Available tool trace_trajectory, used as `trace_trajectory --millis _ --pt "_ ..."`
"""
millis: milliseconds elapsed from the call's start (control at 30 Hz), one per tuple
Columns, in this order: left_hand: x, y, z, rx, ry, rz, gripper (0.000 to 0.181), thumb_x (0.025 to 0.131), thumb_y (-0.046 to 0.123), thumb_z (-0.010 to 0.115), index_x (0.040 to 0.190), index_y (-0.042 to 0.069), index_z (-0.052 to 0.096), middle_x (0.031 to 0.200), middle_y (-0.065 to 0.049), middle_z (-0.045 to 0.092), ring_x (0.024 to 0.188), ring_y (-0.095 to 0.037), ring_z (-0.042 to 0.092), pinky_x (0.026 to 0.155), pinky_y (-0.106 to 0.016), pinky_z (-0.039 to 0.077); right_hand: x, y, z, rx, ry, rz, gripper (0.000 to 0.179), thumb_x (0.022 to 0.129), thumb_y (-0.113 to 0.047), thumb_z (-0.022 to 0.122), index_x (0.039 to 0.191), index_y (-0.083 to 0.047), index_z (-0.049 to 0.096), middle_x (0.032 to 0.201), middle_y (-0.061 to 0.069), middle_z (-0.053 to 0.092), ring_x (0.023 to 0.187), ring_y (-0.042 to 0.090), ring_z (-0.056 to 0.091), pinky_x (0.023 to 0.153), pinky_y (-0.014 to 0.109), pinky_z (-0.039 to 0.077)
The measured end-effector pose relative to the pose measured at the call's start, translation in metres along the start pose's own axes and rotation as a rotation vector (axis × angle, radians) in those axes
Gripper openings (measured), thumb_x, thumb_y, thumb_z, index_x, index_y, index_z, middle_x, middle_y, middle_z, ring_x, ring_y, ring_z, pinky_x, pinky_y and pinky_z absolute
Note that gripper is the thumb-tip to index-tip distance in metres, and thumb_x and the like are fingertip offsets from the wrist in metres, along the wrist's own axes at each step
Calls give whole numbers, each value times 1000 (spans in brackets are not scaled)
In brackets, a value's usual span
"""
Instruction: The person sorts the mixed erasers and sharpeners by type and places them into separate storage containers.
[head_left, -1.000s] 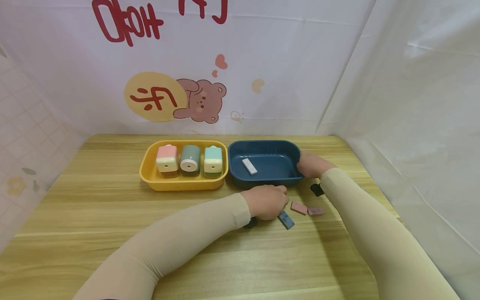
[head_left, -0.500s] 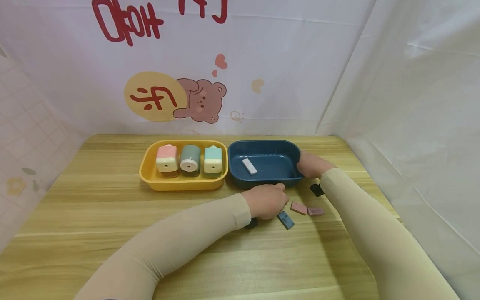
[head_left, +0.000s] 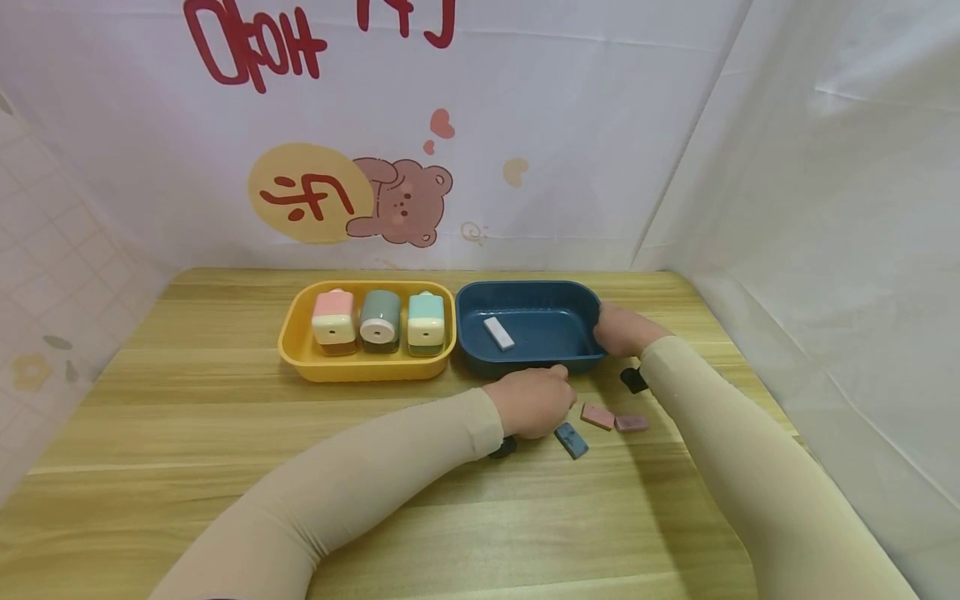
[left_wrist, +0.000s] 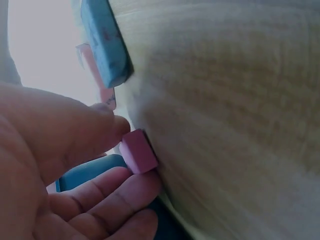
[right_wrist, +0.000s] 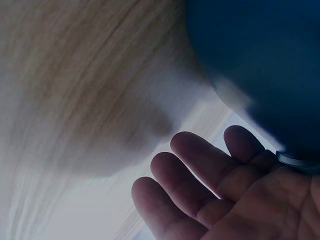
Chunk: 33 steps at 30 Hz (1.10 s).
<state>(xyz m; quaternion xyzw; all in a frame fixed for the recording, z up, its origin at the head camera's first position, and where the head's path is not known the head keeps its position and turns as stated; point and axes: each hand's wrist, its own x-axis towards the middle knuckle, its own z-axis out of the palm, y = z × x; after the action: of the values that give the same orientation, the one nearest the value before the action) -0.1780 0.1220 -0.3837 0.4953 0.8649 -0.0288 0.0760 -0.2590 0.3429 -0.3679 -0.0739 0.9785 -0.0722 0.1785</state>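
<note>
Head view: practically no movement from half a second ago, left hand (head_left: 532, 403) low by the blue block (head_left: 572, 440), right hand (head_left: 626, 328) at the blue tray's (head_left: 529, 361) end. Left wrist: thumb and finger pinch a magenta block (left_wrist: 138, 152) at the tabletop (left_wrist: 225, 115)! Right wrist: fingers (right_wrist: 195, 150) extended, thumb hidden; whether it grips the rim, can't tell.

In the head view, the left hand (head_left: 534, 403) hides the pink block (left_wrist: 139, 152) it pinches.
</note>
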Motion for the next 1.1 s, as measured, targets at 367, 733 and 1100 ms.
trace_trajectory --millis 367,733,1100 --pt "0 -2 1 -42 58 -36 19 105 18 59 113 17 76 106 -4 64 88 -11 60 77 -26 56 1 0 1 -8 6 -2 45 102 -8 35 130 27 41 109 29 58 89 33 59 87 47 52" --pt "-1 -1 -3 -40 87 6 20 106 11 56 115 17 74 103 2 72 96 -12 62 84 -27 55 0 0 1 -25 17 -17 42 102 -8 35 126 25 45 107 28 58 86 33 58 87 47 52" --pt "-5 2 -13 -127 96 29 17 107 12 57 109 20 72 100 5 68 94 -11 60 89 -27 51 -2 -1 0 -32 17 -33 41 103 -7 35 124 25 45 106 29 58 84 32 58 87 47 52"
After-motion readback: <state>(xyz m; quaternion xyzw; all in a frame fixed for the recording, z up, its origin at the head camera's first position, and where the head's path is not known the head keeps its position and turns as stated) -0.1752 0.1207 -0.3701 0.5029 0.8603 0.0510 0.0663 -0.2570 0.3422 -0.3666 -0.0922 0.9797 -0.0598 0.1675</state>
